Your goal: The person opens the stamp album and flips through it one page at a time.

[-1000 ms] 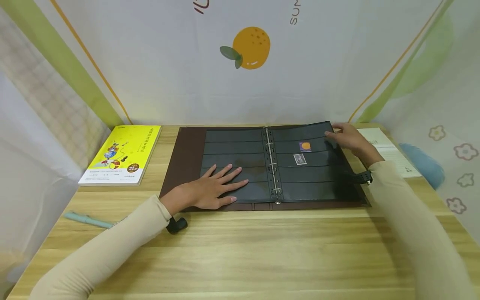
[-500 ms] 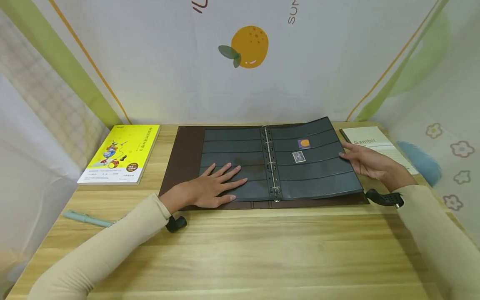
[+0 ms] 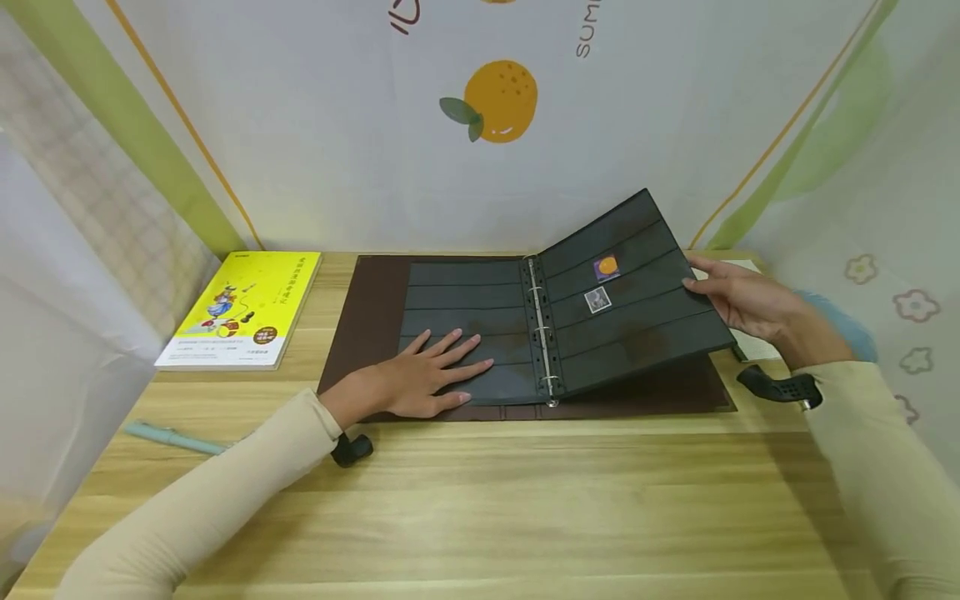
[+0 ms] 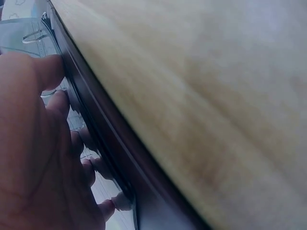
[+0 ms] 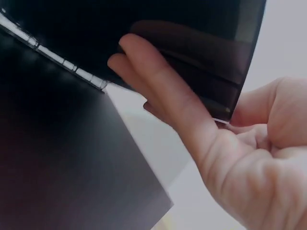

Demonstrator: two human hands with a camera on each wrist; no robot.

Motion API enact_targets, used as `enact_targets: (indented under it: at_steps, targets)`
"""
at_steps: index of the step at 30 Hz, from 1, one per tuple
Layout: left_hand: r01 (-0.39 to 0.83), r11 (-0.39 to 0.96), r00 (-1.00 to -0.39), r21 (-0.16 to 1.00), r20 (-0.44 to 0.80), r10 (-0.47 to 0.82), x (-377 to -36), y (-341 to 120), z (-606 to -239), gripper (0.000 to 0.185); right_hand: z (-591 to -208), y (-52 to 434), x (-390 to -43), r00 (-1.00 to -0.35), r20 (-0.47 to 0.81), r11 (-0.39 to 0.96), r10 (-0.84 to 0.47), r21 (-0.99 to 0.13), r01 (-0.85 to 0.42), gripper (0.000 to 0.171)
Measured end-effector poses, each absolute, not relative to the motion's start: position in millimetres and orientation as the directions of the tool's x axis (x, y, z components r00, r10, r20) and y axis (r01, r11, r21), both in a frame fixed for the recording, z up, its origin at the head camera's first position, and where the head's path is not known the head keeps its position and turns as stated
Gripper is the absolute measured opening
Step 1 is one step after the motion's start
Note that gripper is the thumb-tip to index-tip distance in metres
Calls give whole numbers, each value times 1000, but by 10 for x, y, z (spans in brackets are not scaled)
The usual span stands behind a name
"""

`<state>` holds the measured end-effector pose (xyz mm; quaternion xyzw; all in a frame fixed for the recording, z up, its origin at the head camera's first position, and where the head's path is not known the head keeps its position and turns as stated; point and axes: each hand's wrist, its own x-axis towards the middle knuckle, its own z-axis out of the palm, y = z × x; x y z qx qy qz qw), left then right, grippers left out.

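Fingers of your right hand (image 3: 738, 304) pinch the outer edge of a black pocket page (image 3: 630, 292) and hold it lifted, tilted up off the right half of the open album (image 3: 367, 325). Your left hand (image 3: 420, 379) lies flat, fingers straight and spread, on the left-hand page (image 3: 461, 308) near the album's front edge.

The lifted sheet is thin, glossy and flexible, hinged only by punched holes on the metal rings (image 3: 542, 333). Pull it outward instead of swinging it over and those holes could tear. Two small stamps (image 3: 602, 283) sit in its clear strips; tip the page steeply and they might slide out, though the head view is too small to tell how snugly they are tucked in. Ease your left palm and the smooth brown cover may skid on the wooden table (image 3: 480, 500).

A yellow book (image 3: 243, 308) lies at the table's back left corner, and a pale green pen (image 3: 176, 439) rests by the left edge.
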<state>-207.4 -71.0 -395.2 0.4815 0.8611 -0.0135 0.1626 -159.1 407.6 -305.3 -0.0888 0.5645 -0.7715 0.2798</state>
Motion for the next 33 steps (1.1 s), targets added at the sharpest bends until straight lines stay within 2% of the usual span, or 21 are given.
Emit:
enact_targets:
  at_steps: [3, 7, 15, 20, 27, 30, 33]
  targets:
    - [836, 534, -485, 127, -285, 827, -2066, -722, -3944, 59, -2956, 4023, -1592, -875, -231, -141, -425, -938, 316, 79]
    - [833, 538, -489, 124, -290, 823, -2043, -713, -3937, 59, -2872, 3999, -1603, -904, -302, -18, -303, -946, 323, 83]
    - [826, 551, -500, 116, -301, 812, -2053, -720, -3946, 59, -2814, 3927, -1626, -911, -331, -1, -248, -940, 342, 79]
    - [825, 553, -502, 112, -302, 810, -2057, -715, -3927, 59, -2835, 3940, -1601, -918, -290, -75, -269, -944, 320, 80]
    - [823, 557, -502, 106, -323, 802, -2045, -697, -3896, 59, -2906, 3976, -1548, -895, -165, -277, -414, -914, 297, 79]
    - [822, 560, -503, 105, -328, 800, -2035, -689, -3885, 59, -2893, 3954, -1546, -878, -153, -320, -454, -892, 321, 80]
    - [824, 557, -500, 106, -324, 803, -2027, -680, -3871, 59, -2851, 3915, -1557, -870, -164, -299, -465, -896, 328, 81]
